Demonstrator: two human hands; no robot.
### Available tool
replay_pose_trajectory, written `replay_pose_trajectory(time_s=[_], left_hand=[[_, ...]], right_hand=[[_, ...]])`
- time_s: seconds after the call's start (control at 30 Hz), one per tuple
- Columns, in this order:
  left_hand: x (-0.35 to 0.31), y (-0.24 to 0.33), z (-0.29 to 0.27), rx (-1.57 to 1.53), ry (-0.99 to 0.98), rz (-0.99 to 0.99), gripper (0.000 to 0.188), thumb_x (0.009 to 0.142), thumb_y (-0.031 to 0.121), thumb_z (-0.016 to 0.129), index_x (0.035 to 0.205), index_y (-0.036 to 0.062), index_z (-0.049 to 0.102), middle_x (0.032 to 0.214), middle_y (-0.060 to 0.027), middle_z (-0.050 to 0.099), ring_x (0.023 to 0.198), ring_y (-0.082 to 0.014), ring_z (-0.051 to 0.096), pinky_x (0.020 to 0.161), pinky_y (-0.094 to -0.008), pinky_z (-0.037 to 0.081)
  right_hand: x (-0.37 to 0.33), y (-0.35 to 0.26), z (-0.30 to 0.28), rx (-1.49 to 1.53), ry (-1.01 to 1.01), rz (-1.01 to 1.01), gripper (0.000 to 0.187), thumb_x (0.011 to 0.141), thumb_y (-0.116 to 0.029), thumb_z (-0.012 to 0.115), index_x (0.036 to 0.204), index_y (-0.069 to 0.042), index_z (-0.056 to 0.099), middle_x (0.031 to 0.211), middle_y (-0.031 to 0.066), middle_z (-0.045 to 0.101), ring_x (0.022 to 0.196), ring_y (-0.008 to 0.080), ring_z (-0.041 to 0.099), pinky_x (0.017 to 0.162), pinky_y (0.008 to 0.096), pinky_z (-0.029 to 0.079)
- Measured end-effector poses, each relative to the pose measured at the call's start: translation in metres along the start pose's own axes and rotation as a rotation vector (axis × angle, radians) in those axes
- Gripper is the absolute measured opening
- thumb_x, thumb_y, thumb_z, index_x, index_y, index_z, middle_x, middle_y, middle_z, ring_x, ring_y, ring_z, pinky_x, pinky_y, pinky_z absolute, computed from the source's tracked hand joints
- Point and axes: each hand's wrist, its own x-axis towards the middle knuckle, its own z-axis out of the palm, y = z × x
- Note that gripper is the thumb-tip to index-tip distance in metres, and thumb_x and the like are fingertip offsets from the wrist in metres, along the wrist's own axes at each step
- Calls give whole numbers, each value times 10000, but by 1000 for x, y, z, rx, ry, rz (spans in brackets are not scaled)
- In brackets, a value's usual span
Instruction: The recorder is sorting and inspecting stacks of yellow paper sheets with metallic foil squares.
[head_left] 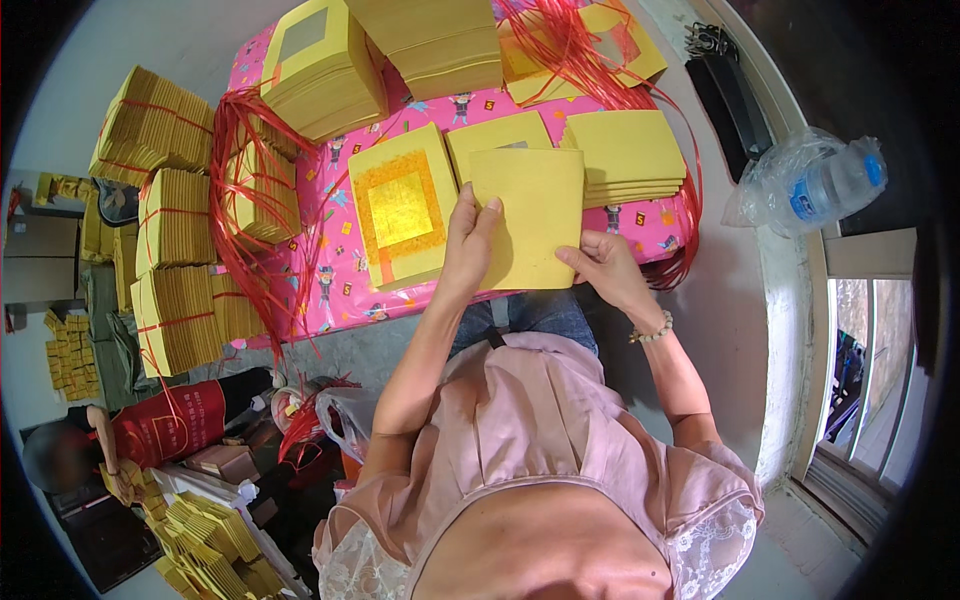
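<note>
Between my two hands, above the near edge of the table, is a yellow paper stack (525,215) with a plain face; how thick it is I cannot tell. My left hand (472,235) grips its left edge, thumb on the front. At the lower right corner my right hand (604,262) pinches it between thumb and fingers. Just left of it lies a yellow paper pile (402,205) topped by a gold foil square with an orange border. Behind it is another yellow pile (500,135), partly covered. A taller yellow stack (628,150) sits to the right.
Red plastic strings (240,200) drape over the left side of the pink patterned table cover (335,250). Tied bundles (175,220) stand along that side, tall stacks (325,75) at the back. A plastic bottle (838,187) rests on the right ledge. Another person (165,425) works at lower left.
</note>
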Motion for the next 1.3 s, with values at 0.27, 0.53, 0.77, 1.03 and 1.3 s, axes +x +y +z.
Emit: replay_pose_trajectory(time_s=[0.27,0.53,0.77,1.03,1.3], left_hand=[[5,-2,-4,-2,4,34,364,999,119,455,1343,2,427,1200,-56,569,1084,-119,509,946,-263,394],[7,-5,-1,237,-366,-25,320,992,125,479,1281,-10,456,1080,-82,586,1010,-122,513,891,-280,424],[30,12,19,148,-506,-125,319,976,157,529,1230,-32,495,1039,-70,610,958,-108,553,861,-264,446],[110,23,43,182,-332,-74,416,819,154,761,1132,8,530,917,-62,605,736,-105,607,572,-258,545],[168,-32,80,383,-220,-19,478,820,148,759,1192,1,497,819,-58,566,704,-130,617,549,-271,537]], right_hand=[[-1,14,-4,-61,-79,123,196,930,-164,642,1011,15,645,883,-2,664,814,43,601,695,222,511],[9,-6,-49,23,70,-163,197,942,-118,612,1100,-2,596,976,15,657,823,41,587,679,196,457],[9,-13,-68,-107,23,-176,172,958,-90,581,1095,15,577,984,2,643,874,52,599,755,216,489],[33,-41,-126,95,338,-254,196,968,-180,572,1089,-26,565,949,30,655,803,65,633,632,192,526],[64,4,-175,-158,555,-109,236,948,-240,601,1021,-16,588,830,22,639,666,45,557,546,195,433]])
